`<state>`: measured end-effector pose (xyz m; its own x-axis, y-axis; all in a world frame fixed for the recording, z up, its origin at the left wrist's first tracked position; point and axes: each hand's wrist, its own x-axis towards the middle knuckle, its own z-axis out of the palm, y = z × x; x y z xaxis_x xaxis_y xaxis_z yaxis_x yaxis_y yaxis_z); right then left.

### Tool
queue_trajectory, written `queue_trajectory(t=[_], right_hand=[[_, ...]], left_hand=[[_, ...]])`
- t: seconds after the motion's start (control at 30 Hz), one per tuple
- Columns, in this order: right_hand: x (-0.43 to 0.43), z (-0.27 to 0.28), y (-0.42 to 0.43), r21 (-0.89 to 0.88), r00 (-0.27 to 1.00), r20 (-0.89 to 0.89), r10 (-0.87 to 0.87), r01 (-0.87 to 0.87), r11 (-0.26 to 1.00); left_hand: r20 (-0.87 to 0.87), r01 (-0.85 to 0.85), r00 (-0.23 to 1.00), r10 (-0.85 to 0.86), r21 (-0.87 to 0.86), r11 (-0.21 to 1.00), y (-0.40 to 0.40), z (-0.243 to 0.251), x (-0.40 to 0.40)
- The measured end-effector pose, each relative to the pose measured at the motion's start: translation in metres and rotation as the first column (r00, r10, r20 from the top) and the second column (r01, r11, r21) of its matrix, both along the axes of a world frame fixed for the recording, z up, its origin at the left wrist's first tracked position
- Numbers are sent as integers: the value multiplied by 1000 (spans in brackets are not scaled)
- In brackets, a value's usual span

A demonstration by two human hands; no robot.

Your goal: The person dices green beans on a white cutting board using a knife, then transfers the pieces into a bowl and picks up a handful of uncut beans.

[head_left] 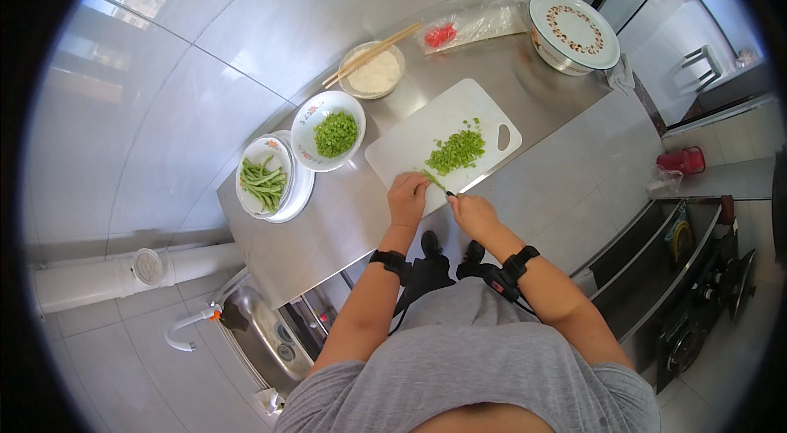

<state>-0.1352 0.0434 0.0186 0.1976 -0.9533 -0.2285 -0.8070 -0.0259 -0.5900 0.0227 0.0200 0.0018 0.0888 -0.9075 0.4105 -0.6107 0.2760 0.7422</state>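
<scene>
My left hand rests at the near edge of a white plastic cutting board, its fingertips pinching a green bean. Close beside it, my right hand grips a knife by its dark handle; the blade is hard to make out next to the bean. Just beyond both hands lies a heap of chopped green beans on the board. To the left, a floral bowl contains more chopped beans. Whole green beans fill a smaller white bowl stacked on plates.
On the steel counter, wooden chopsticks lie across a bowl of pale flour-like powder. Farther right are a plastic bag with something red and a lidded enamel basin. A sink with a faucet is at lower left.
</scene>
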Motion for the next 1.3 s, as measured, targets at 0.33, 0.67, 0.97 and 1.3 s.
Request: queue_trajectory(t=[0.33,0.67,0.97,1.3], right_hand=[[4,8,-8,84,1000,3,-22,22,996],[1,17,-5,102,996,86,-35,26,994],[3,16,-4,100,994,106,-9,-1,995],[8,14,-6,129,998,67,3,-12,992]], left_hand=[[-29,5,1000,-5,17,1000,1,-1,-1],[0,-27,1000,27,19,999,3,9,-4],[-42,-3,999,5,49,999,2,5,0],[15,18,1000,-18,10,1000,1,0,0]])
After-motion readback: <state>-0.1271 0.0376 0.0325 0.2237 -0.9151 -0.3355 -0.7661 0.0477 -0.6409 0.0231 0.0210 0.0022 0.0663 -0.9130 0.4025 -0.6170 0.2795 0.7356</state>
